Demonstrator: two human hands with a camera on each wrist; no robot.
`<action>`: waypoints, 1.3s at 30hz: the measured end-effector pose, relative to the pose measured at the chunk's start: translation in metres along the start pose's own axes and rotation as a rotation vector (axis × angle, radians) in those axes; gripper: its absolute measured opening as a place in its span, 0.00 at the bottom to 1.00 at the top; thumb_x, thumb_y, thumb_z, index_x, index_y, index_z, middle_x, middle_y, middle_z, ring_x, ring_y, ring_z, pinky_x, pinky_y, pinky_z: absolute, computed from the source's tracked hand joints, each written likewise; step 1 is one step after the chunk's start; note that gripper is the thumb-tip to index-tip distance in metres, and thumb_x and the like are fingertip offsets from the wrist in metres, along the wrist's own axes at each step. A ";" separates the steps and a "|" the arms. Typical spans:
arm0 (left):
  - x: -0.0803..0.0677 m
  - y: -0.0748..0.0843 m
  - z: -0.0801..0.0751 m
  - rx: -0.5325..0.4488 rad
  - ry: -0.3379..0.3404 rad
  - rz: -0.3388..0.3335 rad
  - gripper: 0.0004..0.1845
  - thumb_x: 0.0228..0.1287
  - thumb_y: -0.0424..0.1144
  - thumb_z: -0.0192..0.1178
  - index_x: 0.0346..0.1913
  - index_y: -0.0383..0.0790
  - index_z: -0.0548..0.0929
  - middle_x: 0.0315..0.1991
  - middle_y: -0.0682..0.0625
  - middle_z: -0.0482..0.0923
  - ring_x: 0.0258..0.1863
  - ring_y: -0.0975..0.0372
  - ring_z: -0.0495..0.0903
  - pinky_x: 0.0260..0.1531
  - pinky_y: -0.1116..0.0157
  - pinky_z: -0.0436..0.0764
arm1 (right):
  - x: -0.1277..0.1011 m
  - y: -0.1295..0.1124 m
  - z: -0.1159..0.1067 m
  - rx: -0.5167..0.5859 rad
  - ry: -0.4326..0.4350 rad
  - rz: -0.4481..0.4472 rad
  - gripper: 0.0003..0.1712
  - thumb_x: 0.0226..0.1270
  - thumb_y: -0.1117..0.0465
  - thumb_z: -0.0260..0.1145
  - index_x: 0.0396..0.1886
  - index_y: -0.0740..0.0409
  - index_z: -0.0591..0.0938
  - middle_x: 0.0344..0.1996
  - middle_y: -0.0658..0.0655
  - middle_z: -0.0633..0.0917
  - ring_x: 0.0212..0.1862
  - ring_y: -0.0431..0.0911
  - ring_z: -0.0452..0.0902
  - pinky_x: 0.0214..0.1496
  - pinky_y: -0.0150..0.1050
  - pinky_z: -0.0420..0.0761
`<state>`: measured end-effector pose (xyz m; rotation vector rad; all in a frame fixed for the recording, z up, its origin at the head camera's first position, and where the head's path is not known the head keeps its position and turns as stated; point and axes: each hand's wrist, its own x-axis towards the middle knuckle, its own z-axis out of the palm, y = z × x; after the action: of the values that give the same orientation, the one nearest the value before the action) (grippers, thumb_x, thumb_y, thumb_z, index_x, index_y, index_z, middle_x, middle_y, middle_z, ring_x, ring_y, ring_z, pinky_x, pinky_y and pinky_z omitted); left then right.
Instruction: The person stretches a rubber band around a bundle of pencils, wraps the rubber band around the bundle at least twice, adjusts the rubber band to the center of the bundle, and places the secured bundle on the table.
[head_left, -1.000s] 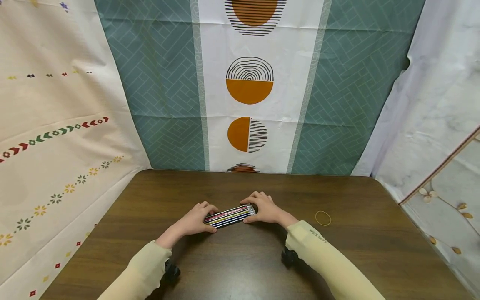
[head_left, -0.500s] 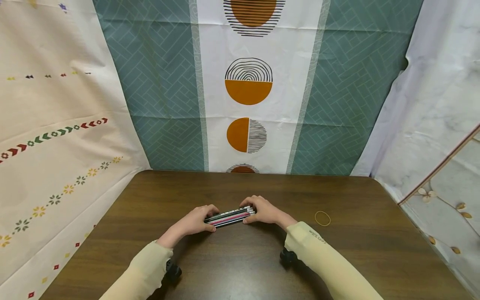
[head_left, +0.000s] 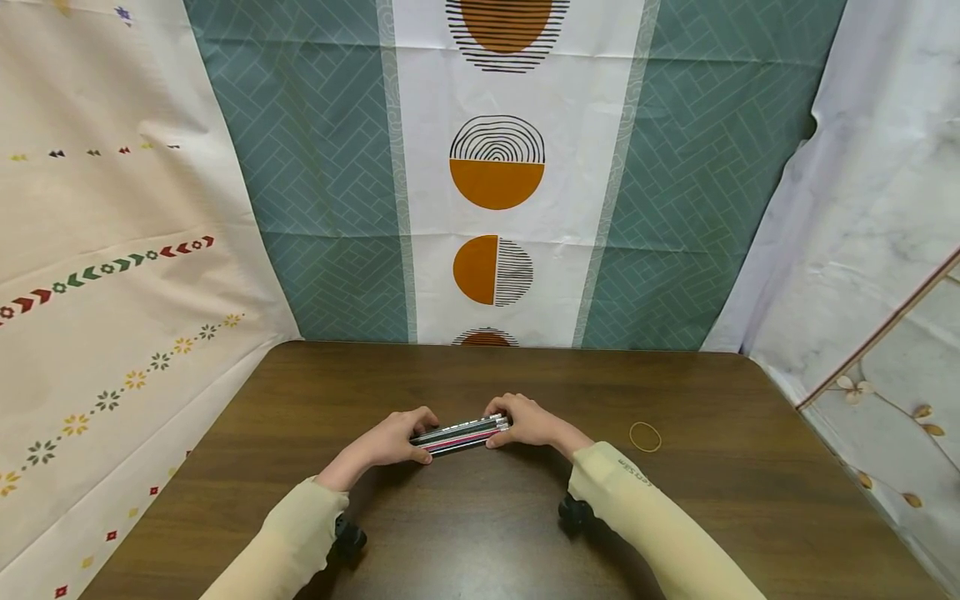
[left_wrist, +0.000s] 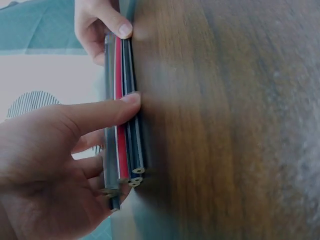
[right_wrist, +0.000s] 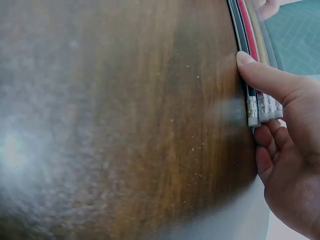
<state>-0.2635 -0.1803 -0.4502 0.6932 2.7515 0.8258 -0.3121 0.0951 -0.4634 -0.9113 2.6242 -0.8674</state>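
Between both hands lies a bundle of pencils (head_left: 461, 436), dark ones with a pink-red one among them, slanting slightly up to the right. My left hand (head_left: 392, 438) grips the left end, thumb across the near side and fingers behind; in the left wrist view the bare, unsharpened pencil ends (left_wrist: 135, 180) sit unevenly beside the palm. The right hand (head_left: 527, 422) holds the other end, where metal ferrules and white erasers (right_wrist: 254, 120) stick out past the thumb. Its fingers curl behind and under the bundle.
A thin yellow rubber band (head_left: 646, 437) lies on the brown wooden table (head_left: 480, 533), right of the right hand. Patterned cloths (head_left: 337, 192) hang behind the table and along both sides. Each forearm carries a black wrist camera (head_left: 349, 536).
The bundle has rolled between the hands: the yellow, blue and white pencils seen on top earlier have given way to dark and pink-red ones. Both hands keep nearly the same place.
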 end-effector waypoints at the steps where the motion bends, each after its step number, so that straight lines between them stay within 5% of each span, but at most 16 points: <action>1: 0.000 0.000 0.000 0.004 -0.001 0.002 0.27 0.51 0.34 0.75 0.55 0.37 0.77 0.45 0.39 0.83 0.45 0.53 0.81 0.48 0.53 0.78 | 0.000 0.000 0.000 -0.002 -0.005 -0.002 0.20 0.55 0.54 0.77 0.47 0.53 0.83 0.40 0.51 0.83 0.42 0.43 0.70 0.45 0.39 0.69; 27: 0.007 0.011 0.000 -0.007 -0.043 -0.037 0.26 0.51 0.28 0.73 0.55 0.36 0.79 0.42 0.42 0.85 0.37 0.59 0.79 0.40 0.60 0.78 | 0.000 -0.002 0.000 0.023 -0.023 0.040 0.14 0.56 0.55 0.77 0.39 0.54 0.85 0.36 0.51 0.80 0.39 0.43 0.69 0.41 0.37 0.68; 39: 0.001 0.016 -0.001 0.016 -0.021 0.031 0.23 0.51 0.26 0.70 0.53 0.34 0.80 0.39 0.43 0.85 0.36 0.60 0.81 0.38 0.61 0.79 | 0.000 0.000 0.001 0.039 -0.013 0.018 0.13 0.55 0.56 0.78 0.38 0.54 0.87 0.35 0.50 0.81 0.38 0.42 0.71 0.40 0.35 0.71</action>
<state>-0.2585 -0.1689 -0.4406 0.7451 2.7384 0.7987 -0.3115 0.0940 -0.4643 -0.8788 2.5912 -0.9021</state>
